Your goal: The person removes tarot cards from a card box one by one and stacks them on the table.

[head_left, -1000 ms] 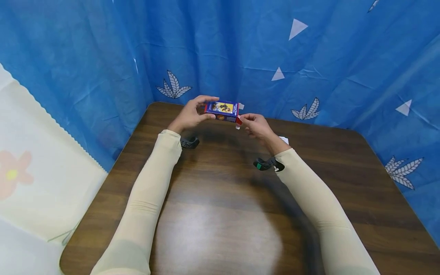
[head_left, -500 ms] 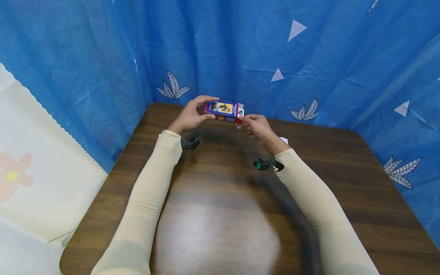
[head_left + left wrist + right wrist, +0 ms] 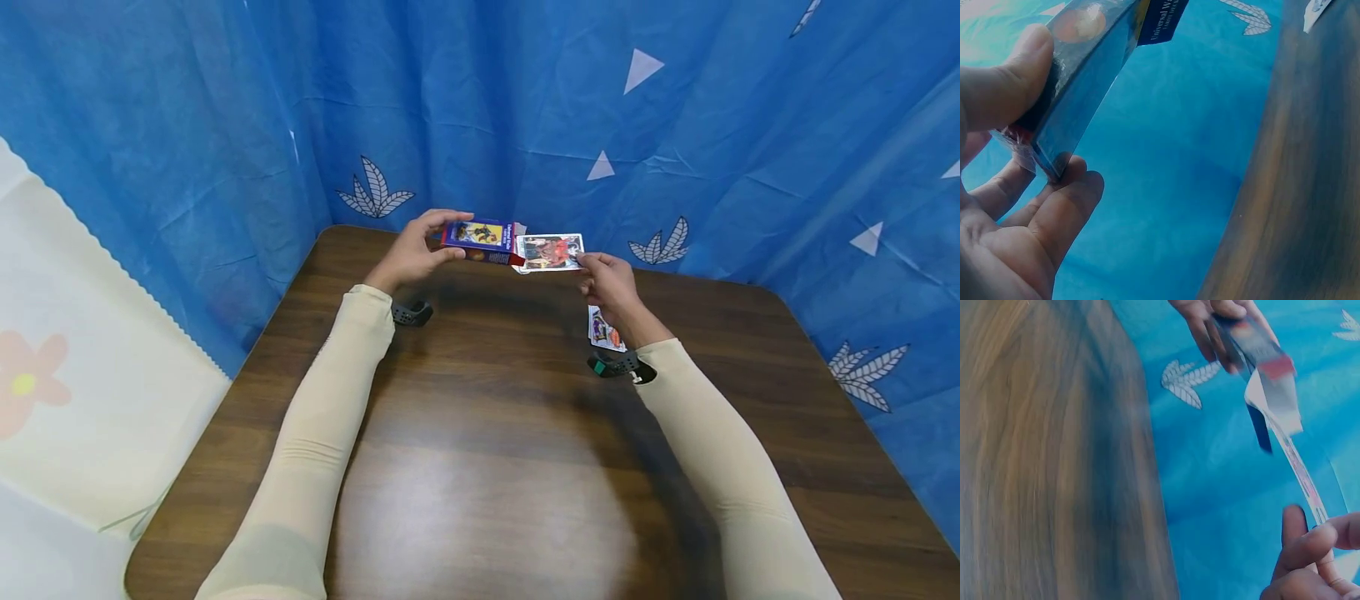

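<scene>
My left hand [image 3: 412,252] grips a small blue and red card box [image 3: 480,235], thumb on the near side and fingers on the far side. "Universal Wa" is legible on the box [image 3: 1163,22] in the left wrist view. The box's right end is open, with its flaps [image 3: 1277,367] spread. My right hand [image 3: 613,286] pinches a tarot card [image 3: 551,252] by its right edge, just outside that end. In the right wrist view the card [image 3: 1297,465] appears edge-on between the pinching fingers and the box mouth.
More tarot cards [image 3: 603,332] lie on the wooden table [image 3: 480,375] below my right hand, partly covered by the wrist. Blue curtain [image 3: 480,108] hangs right behind the table's far edge, and a pale cloth [image 3: 90,350] hangs at the left.
My right hand has moved right, away from the box, drawing the tarot card out of its open end. The cards on the table show more. The left hand and box stay nearly in place.
</scene>
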Demonstrator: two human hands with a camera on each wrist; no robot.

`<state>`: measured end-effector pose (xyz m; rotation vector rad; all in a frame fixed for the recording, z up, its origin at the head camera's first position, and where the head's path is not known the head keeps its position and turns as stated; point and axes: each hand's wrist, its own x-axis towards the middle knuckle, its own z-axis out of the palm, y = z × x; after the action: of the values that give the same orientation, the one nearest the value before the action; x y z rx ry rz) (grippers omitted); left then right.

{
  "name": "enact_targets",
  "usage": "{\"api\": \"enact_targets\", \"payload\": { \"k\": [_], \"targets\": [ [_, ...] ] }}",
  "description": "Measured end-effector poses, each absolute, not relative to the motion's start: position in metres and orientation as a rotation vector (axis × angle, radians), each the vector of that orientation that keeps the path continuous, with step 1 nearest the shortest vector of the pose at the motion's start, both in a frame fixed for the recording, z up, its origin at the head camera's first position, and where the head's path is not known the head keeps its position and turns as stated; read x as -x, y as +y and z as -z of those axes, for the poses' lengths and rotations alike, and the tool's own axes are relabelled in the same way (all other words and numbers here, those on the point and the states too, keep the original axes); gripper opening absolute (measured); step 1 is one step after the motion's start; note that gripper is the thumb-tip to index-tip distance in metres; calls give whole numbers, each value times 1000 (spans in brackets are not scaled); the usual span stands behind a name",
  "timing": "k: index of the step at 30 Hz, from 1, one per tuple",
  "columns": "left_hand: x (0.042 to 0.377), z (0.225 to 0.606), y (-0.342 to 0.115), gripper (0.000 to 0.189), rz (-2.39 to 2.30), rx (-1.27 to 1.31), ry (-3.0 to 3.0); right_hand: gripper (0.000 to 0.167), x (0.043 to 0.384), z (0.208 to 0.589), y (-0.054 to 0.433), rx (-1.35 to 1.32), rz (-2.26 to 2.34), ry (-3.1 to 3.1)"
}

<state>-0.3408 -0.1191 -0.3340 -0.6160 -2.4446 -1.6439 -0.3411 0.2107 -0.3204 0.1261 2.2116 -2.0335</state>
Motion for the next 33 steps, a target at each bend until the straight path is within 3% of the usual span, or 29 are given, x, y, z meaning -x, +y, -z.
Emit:
{"api": "enact_targets", "payload": {
  "k": [6, 12, 15, 22, 33],
  "targets": [
    [340, 333, -119, 57, 1674, 589, -2459, 13, 344, 323, 239, -121, 2112, 2180],
    [339, 333, -122, 56, 1691, 588, -2479, 40, 354, 332, 268, -163, 1709, 2605],
    [340, 334, -122, 56, 1705, 594, -2483, 45, 362, 340, 282, -161, 1500, 2793],
    [344, 347, -121, 56, 1709, 574, -2533, 44, 372, 365, 302, -270, 1156, 2889],
    [355, 383, -111, 62, 1474, 624, -2885, 27, 368, 376, 302, -78, 584, 3062]
  ]
}}
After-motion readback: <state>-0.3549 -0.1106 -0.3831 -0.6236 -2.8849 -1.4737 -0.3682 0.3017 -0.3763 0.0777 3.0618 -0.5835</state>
